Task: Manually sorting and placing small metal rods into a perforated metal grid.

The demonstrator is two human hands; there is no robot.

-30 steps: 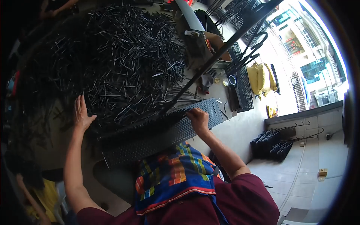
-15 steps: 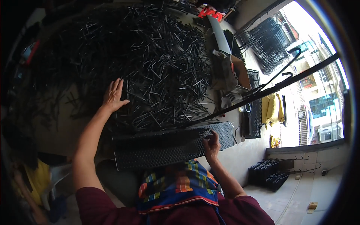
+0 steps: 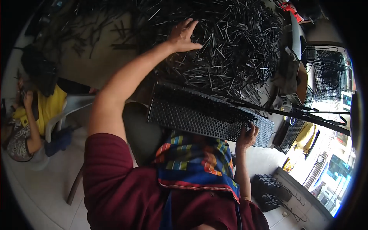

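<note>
My left hand [image 3: 186,37] reaches out over a large pile of thin black strips [image 3: 234,42], fingers spread and nothing in them. Across my lap lies a long dark perforated metal tray [image 3: 180,120], its far side lined with a dark heap of small black pieces [image 3: 207,107]. My right hand [image 3: 248,137] is at the right end of the tray, over its near edge. Its fingers are curled and pressed together just inside the tray; what they hold, if anything, is hidden.
A thin black bar [image 3: 283,112] with hooks crosses beyond the tray's right end. An opened cardboard box [image 3: 301,78] stands farther right. Black hooked racks [image 3: 272,191] lie on the floor at lower right. A co-worker in yellow [image 3: 51,103] sits at left beside a pale chair [image 3: 73,109].
My view has turned, so the pile and tray appear farther right and the co-worker shows more fully. My left hand remains spread over the pile; my right hand stays at the tray's right end.
</note>
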